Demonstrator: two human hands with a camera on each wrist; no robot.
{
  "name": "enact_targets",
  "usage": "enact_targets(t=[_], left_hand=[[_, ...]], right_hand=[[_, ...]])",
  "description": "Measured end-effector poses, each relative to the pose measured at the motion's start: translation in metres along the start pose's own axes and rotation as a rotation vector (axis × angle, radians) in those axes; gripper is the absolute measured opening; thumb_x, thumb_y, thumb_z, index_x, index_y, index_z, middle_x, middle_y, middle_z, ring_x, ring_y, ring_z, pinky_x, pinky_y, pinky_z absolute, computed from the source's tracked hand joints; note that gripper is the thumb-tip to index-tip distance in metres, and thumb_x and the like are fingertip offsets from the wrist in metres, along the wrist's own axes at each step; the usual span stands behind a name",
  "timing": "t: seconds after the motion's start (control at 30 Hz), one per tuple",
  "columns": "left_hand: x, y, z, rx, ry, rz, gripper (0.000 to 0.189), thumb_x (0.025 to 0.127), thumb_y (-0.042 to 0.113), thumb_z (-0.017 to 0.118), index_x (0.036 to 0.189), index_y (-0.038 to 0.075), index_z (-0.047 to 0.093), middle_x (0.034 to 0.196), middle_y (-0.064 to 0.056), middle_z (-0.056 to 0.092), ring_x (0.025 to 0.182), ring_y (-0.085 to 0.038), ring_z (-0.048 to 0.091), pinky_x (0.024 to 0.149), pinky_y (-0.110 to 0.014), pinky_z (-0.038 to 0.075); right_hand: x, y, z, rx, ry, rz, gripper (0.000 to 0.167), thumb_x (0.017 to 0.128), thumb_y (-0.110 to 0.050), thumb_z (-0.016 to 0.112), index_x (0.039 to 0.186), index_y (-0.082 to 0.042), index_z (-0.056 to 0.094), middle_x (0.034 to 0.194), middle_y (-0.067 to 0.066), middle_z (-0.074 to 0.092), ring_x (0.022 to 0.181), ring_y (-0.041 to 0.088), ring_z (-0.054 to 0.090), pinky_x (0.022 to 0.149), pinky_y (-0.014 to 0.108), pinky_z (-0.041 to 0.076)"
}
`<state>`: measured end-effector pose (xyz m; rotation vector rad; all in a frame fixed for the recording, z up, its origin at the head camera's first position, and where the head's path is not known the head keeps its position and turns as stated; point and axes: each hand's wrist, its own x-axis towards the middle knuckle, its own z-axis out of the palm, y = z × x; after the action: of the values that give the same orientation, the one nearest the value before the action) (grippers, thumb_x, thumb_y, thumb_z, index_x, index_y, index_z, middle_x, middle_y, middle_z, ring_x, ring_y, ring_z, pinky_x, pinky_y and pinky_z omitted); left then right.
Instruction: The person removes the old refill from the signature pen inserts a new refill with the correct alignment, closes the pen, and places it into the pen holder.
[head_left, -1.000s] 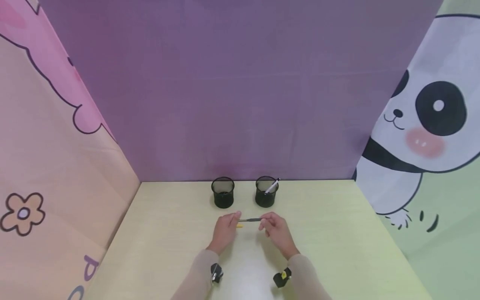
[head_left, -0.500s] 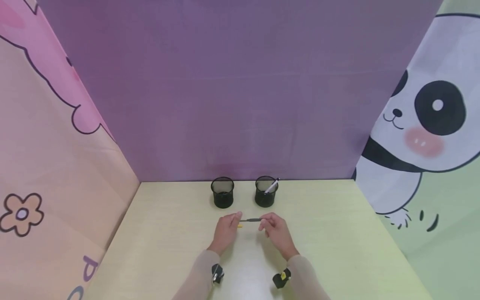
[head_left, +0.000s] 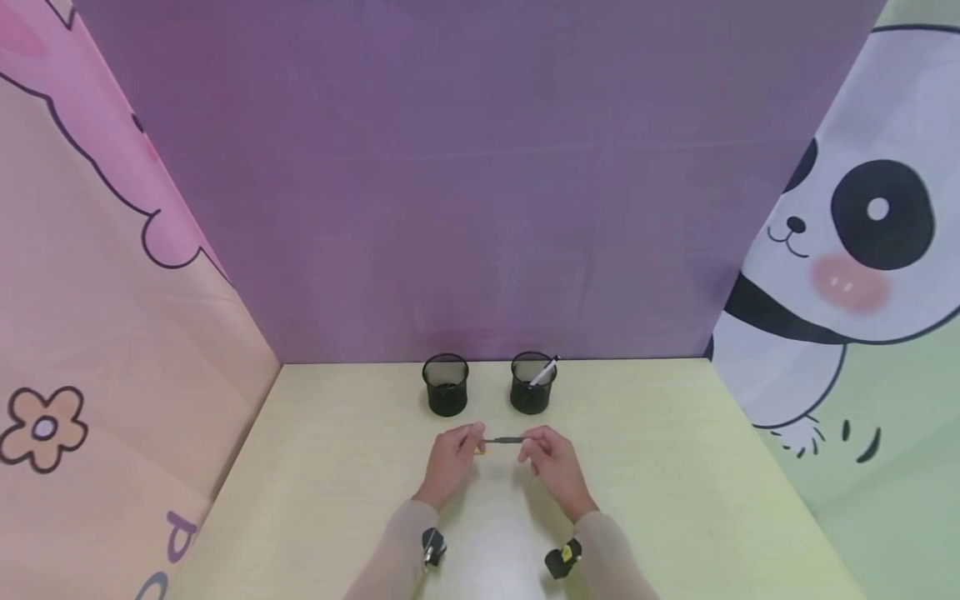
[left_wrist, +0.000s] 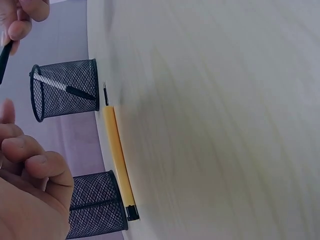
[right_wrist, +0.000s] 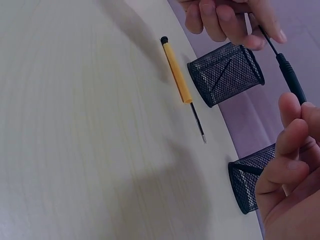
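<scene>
Half done at best, as judged. Held slim black-handled tool (head_left: pixel 508 439), likely a screwdriver, roughly level above counter (head_left: pixel 360 450): pinched thin shaft (right_wrist: pixel 270 44) in left grip (head_left: pixel 450 458), handle (right_wrist: pixel 291 77) in right grip (head_left: pixel 557 467). Could not make out tip, hidden by left grip. Already had white pen (head_left: pixel 544 372) leaning in right mesh pen cup (head_left: pixel 529 404). Had yellow-handled screwdriver (right_wrist: pixel 180 80) lying loose on counter, nearer than left mesh pen cup (head_left: pixel 447 403). Had not yet released black-handled tool or picked up yellow-handled screwdriver.

Purple backdrop (head_left: pixel 480 183) between 2 cartoon side walls (head_left: pixel 112 333), behind pale table (head_left: pixel 675 467)
</scene>
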<state>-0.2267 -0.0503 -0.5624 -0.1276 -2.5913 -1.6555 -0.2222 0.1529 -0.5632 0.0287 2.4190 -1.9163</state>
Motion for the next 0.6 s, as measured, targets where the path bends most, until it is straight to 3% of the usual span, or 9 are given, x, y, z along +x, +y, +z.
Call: enact_targets(t=[0.17, 0.37, 0.47, 0.6], left_hand=[[-0.001, 0.001, -0.004, -0.005, 0.046, -0.023, 0.035, 0.109, 0.038, 0.048, 0.102, 0.014, 0.072, 0.103, -0.002, 0.072, 0.089, -0.016, 0.057, 0.082, -0.034, 0.045], [0.001, -0.002, -0.015, 0.032, 0.179, -0.057, 0.02, 0.106, 0.029, 0.056, 0.107, 0.015, 0.071, 0.082, -0.006, 0.062, 0.073, -0.016, 0.051, 0.068, -0.028, 0.04], [0.002, -0.003, -0.021, 0.153, 0.179, -0.088, 0.012, 0.101, 0.025, 0.062, 0.101, 0.017, 0.072, 0.074, 0.0, 0.058, 0.067, -0.015, 0.05, 0.061, -0.028, 0.038], [0.003, -0.006, -0.028, 0.392, 0.092, -0.089, 0.006, 0.095, 0.021, 0.069, 0.093, 0.016, 0.074, 0.078, 0.003, 0.064, 0.069, -0.014, 0.054, 0.062, -0.03, 0.042]], right_hand=[[0.0, 0.002, -0.003, -0.002, 0.005, -0.006, 0.01, 0.1, -0.009, 0.062, 0.107, -0.004, 0.067, 0.079, 0.003, 0.071, 0.062, 0.015, 0.053, 0.058, 0.026, 0.044], [-0.002, -0.001, -0.009, 0.01, 0.022, 0.001, 0.011, 0.1, -0.008, 0.063, 0.109, -0.003, 0.067, 0.081, 0.006, 0.071, 0.062, 0.016, 0.053, 0.059, 0.026, 0.045], [-0.002, -0.001, -0.012, -0.003, 0.031, 0.005, 0.013, 0.1, -0.01, 0.064, 0.11, -0.003, 0.067, 0.081, 0.005, 0.071, 0.063, 0.016, 0.054, 0.06, 0.026, 0.046], [-0.002, 0.001, -0.016, -0.025, 0.041, 0.011, 0.013, 0.1, -0.01, 0.063, 0.11, -0.004, 0.067, 0.081, 0.004, 0.072, 0.063, 0.017, 0.054, 0.06, 0.027, 0.046]])
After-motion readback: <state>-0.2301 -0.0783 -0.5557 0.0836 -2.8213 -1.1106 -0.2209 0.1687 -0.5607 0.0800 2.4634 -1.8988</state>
